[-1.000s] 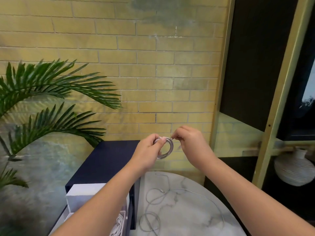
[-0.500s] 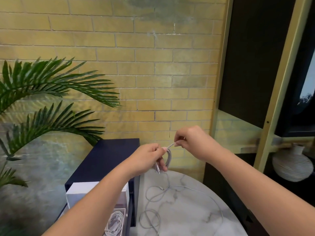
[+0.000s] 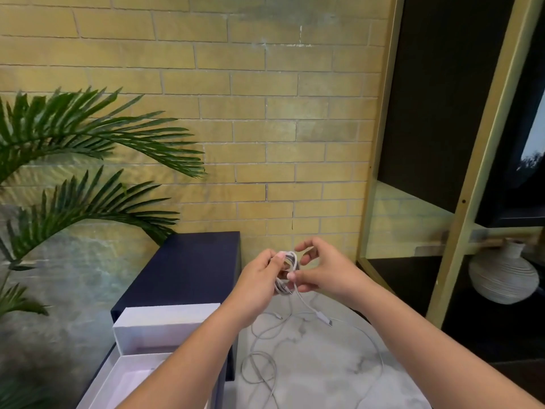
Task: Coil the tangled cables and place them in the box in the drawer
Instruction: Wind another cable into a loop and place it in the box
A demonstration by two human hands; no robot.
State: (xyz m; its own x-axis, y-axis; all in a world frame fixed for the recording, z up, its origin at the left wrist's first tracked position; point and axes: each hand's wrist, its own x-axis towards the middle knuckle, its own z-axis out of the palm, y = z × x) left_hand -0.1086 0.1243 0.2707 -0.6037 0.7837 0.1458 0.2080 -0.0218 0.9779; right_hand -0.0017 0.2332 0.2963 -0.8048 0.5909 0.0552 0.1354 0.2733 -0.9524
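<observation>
Thin white cable point(image 3: 292, 260), tightly coiled (tail loose)

Palm fronds point(image 3: 88, 137), yellow brick wall point(image 3: 265, 98), ribbed vase point(image 3: 501, 278), gold-framed shelving point(image 3: 477, 160)

No text, labels, brands or numbers I can read here. White box point(image 3: 165, 321), navy cabinet point(image 3: 191, 267), cable coil point(image 3: 292, 259), vase point(image 3: 501, 278), shelf frame point(image 3: 480, 143): all plain or too blurred.

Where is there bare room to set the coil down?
The dark cabinet top, left of the left hand, is bare. On the marble table, only the patch inside the loose cable arc is free; loops crowd its left edge.
</observation>
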